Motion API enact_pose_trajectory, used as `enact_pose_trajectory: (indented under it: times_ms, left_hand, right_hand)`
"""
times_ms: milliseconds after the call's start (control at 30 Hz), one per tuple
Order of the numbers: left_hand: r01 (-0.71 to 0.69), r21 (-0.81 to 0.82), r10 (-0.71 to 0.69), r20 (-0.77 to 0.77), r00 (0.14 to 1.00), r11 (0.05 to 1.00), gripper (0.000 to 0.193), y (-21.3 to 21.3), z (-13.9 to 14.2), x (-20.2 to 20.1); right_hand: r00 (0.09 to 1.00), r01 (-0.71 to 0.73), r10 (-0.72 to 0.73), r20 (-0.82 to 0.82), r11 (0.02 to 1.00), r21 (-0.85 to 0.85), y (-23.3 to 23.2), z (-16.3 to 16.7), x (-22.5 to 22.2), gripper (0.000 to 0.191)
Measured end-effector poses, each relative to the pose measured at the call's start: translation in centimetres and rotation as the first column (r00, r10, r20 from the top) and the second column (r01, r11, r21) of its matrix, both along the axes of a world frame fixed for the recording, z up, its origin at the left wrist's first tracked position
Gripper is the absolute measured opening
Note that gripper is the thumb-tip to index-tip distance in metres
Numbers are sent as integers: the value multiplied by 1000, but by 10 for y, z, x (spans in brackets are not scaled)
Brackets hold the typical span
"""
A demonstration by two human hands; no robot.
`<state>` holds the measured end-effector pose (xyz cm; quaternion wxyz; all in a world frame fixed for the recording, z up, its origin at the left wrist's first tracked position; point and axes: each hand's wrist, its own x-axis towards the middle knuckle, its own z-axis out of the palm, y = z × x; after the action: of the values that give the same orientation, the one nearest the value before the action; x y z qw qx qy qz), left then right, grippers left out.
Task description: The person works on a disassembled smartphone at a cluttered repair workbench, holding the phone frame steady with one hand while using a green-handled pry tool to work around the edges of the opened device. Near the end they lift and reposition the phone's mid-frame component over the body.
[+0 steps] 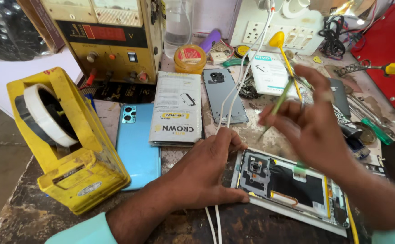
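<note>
An opened phone (292, 187), back cover off and circuitry showing, lies on a worn bench (34, 212). The left hand (206, 169) rests at the phone's left end, thumb touching its near corner and fingers curled against its far corner, steadying rather than clasping it. Above the phone, the right hand (315, 131) hovers, blurred, fingers pinching a thin green tool (279, 106) whose tip points down just beyond the phone's far edge. Left of the phone lie a blue phone (136, 144) and a yellow tape dispenser (66, 144); beyond it, a grey back cover (222, 95) and a small packet (177, 108).
</note>
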<state>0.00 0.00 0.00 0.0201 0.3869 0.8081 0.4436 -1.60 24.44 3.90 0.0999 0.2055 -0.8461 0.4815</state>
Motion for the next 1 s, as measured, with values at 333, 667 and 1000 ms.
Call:
enact_pose_trajectory:
  times_ms: [333,667,1000]
  left_hand:
    - [40,-5,-40,-28,999,999,88,-140,-115,-173]
    - [102,0,-102,-19,995,995,82,-240,-228,-276]
    - [57,-64,-57,0,998,996,82,-262,-358,-352]
  right_hand:
    - [987,144,-159,-21,824,548,-149,-125,-245,28]
    - [968,175,-14,-251,751,637,-250,-229,-341,31]
    - [984,-148,68,165,827,542,-266,-352,-309,19]
